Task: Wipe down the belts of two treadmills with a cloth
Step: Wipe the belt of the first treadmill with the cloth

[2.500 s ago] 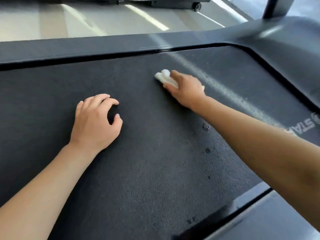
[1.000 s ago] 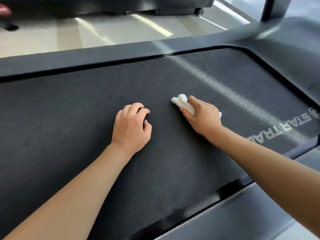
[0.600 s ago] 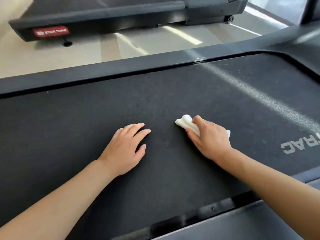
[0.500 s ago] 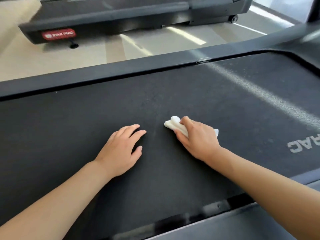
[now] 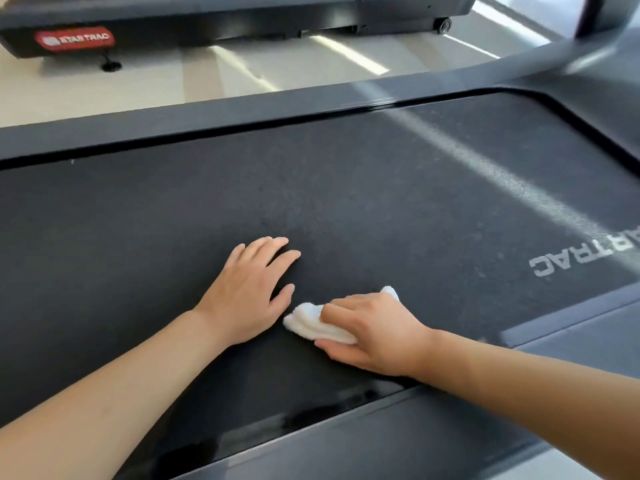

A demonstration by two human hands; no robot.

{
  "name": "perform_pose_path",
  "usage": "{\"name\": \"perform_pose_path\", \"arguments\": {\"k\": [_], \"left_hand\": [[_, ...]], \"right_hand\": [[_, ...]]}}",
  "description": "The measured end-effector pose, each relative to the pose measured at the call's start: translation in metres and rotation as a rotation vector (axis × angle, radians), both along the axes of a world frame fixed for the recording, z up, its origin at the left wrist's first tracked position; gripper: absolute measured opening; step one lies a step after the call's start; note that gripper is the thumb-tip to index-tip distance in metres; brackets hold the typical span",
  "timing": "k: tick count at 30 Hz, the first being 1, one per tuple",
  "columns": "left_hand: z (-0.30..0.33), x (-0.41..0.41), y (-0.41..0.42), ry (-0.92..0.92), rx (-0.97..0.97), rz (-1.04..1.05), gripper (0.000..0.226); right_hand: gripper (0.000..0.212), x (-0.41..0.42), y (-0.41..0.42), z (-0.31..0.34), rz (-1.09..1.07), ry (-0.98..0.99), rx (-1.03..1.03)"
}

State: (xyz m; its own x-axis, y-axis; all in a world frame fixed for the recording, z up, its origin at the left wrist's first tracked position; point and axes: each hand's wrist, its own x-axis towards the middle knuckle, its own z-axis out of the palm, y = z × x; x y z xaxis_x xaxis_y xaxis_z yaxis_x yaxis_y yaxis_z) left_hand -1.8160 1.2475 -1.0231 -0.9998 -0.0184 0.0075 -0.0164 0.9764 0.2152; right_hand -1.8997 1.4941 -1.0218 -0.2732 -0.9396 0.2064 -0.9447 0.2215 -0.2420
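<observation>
1. Printed in pale grey capitals on the belt (image 5: 346, 202) near the right edge of the head view: the letters "TRAC" (image 5: 568, 263), read upside down from the camera's side.
2. Further letters of the same wording (image 5: 623, 242), cut off by the picture's right edge and crossed by a streak of light; not fully legible.
3. Written in white on a red badge (image 5: 74, 39) on the end of the second treadmill (image 5: 242, 19) at upper left: apparently "STAR TRAC", first word blurred.

Two bare forearms, left hand (image 5: 247, 296), right hand (image 5: 375, 332), sleeveless
</observation>
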Motion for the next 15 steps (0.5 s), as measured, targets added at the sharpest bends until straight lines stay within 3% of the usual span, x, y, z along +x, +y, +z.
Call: {"name": "perform_pose_path", "arguments": {"k": [3,8,15], "left_hand": [[-0.01,-0.017,0.028,0.064,0.056,-0.077,0.055],[-0.014,-0.03,0.031,0.121,0.098,-0.12,0.044],[-0.011,-0.031,0.034,0.135,0.069,-0.123,0.045]], "right_hand": [[0.034,-0.042,0.06,0.0,-0.025,0.067,0.021],[0.063,-0.123,0.13,0.014,-0.406,0.139,-0.051],[0.032,-0.021,0.082,0.009,-0.011,-0.048,0.009]]}}
